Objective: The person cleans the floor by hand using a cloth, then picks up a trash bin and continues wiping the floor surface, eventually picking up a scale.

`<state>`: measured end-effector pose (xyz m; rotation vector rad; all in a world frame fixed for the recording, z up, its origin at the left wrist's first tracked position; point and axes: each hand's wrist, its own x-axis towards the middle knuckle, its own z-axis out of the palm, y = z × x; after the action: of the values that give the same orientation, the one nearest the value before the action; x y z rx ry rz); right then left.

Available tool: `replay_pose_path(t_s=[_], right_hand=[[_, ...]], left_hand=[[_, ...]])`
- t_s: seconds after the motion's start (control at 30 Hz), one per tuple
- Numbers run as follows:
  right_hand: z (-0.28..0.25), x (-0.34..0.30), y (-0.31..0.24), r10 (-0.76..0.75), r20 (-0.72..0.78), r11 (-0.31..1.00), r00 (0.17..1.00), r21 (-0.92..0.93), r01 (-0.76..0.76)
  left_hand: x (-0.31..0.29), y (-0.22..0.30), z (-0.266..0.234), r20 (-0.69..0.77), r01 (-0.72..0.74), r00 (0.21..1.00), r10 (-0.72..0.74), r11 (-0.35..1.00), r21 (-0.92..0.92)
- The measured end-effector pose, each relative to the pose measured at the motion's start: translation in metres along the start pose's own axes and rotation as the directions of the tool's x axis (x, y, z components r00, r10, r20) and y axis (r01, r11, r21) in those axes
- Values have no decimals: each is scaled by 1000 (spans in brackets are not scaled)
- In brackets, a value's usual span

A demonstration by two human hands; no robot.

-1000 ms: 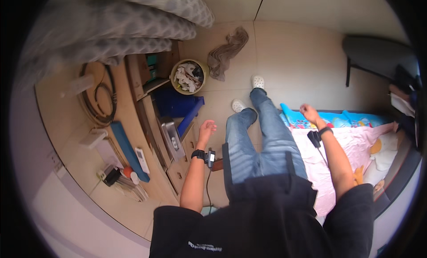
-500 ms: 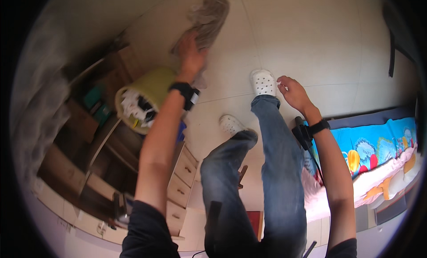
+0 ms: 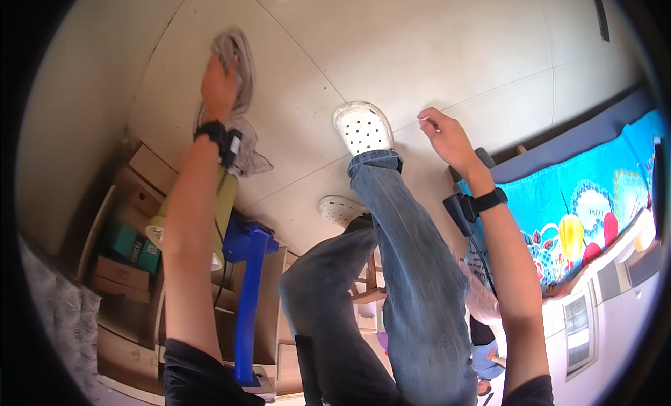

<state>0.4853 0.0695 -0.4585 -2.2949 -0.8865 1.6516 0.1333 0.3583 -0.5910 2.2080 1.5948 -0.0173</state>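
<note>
Cloth point(image 3: 244, 81), greyish and crumpled, touches my left hand point(image 3: 218, 91), whose grip I cannot tell from here; my right hand point(image 3: 448, 138) hangs loosely spread.

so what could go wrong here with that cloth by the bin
The left forearm crosses in front of the bin in this view, so it might knock it. The left hand is on the cloth, whose loose end trails beside the bin and could perhaps snag there.
</note>
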Motion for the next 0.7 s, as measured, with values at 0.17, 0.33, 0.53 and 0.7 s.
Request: replay_pose_path(t_s=[0.17, 0.33, 0.53, 0.7], right_hand=[[16, -23, -48, 7, 39, 998, 999, 56, -10], [11, -76, -107, -144, 217, 987, 965, 99, 125], [-22, -189, -189, -352, 231, 916, 907, -116, 385], [-55, -281, -231, -589, -190, 801, 785, -265, 537]], left_hand=[[-88, 88, -64, 105, 93, 992, -73, 976, -196], [-167, 189, -188, 223, 185, 970, -101, 898, -399], [-247, 265, -358, -14, -204, 975, 220, 878, -433], [-294, 300, -489, -170, -388, 921, 351, 865, -317]])
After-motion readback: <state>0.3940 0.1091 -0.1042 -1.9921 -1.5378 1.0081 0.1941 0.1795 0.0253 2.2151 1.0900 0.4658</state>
